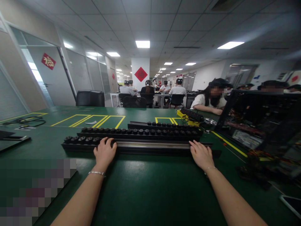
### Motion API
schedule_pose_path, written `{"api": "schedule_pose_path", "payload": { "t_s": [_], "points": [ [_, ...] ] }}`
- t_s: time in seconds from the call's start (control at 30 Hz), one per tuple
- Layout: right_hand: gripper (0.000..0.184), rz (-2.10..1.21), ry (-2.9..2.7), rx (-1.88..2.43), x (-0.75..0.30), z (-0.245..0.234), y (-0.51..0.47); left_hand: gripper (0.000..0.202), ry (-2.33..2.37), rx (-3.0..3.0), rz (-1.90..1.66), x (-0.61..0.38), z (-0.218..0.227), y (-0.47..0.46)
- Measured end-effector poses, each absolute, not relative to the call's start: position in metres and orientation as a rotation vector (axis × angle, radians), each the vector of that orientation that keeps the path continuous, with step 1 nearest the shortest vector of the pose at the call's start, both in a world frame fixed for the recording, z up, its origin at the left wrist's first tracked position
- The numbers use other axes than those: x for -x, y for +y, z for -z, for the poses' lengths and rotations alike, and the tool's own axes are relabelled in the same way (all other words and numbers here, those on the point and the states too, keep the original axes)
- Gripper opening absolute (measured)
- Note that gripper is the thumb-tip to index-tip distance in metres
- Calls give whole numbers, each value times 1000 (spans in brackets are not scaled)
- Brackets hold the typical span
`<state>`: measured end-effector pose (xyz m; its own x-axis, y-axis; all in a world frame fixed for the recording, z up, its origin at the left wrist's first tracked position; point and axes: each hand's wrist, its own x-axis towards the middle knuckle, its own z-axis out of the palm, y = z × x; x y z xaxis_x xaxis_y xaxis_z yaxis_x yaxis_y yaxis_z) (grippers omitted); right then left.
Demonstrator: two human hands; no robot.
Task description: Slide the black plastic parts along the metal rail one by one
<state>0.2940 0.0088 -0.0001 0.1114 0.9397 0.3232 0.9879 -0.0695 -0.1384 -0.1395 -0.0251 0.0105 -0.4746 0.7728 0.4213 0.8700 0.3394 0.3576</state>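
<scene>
Across the green table in front of me lies a long black channel-shaped rail [150, 145] with a shiny metal strip along it. Several small black knob-like parts [81, 140] stand in a row at its left end. My left hand [104, 153] rests on the rail just right of these parts, its fingers spread and bent over the edge. Near the right end, my right hand [202, 155] touches the rail with fingers stretched and apart. Directly behind lies a second black rail [105, 135], with knob-like parts along its length. A third rail [138, 125] lies farther back.
An open computer case [246, 122] with loose cables stands at the right, a phone [291, 204] in front of it. Black cables [28, 121] lie at the far left. Across the table sits a person [211, 97] beside a yellow tray [181, 113].
</scene>
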Motion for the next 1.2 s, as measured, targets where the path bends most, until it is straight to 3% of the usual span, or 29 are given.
{"api": "schedule_pose_path", "payload": {
  "t_s": [0.3,0.57,1.2],
  "points": [
    [53,181,-1888,2072,-295,0,11,43,-2437,1547,785,139,-14,-26],
    [55,148,-1906,2090,-294,-4,9,56,-2428,1486,907,139,-6,-23],
    [53,187,-1908,2084,-296,-1,11,49,-2542,1499,878,143,-10,-21]
  ]
}}
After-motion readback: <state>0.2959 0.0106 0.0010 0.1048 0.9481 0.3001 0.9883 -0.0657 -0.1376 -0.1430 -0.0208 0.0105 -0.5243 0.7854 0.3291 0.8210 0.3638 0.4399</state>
